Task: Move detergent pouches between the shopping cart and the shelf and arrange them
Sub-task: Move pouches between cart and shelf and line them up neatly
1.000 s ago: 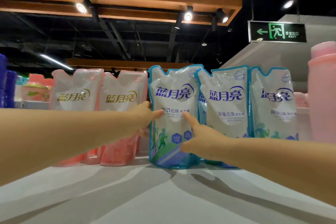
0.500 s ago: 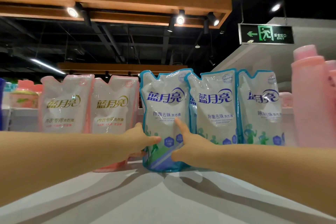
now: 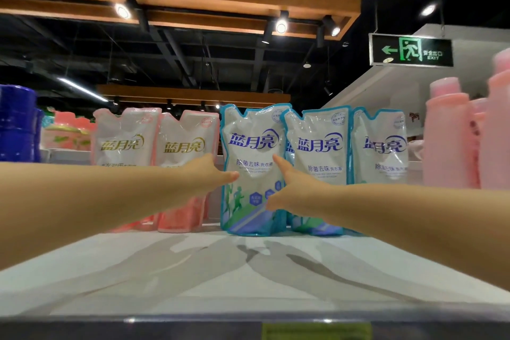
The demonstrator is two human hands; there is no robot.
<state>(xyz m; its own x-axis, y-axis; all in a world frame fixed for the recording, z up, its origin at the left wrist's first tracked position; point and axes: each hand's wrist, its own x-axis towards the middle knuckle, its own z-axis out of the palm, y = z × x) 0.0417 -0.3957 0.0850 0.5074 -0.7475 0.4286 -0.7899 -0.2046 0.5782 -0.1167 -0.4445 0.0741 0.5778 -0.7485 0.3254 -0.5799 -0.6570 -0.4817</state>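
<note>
The leftmost blue detergent pouch stands upright on the white shelf, held between both hands. My left hand grips its left edge with the thumb across the front. My right hand holds its right edge, forefinger and thumb lying on the front; the other fingers are hidden. Two more blue pouches stand to its right, overlapping. Two pink pouches stand to the left, partly behind my left forearm. The shopping cart is out of view.
Pink bottles stand at the right end of the shelf and blue containers at the far left. The shelf's front edge carries a yellow-green label. A green exit sign hangs at the upper right.
Both hands stay on the same blue pouch, which keeps standing in the row. My right forefinger has slid a little higher on its front. The view has shifted slightly.
</note>
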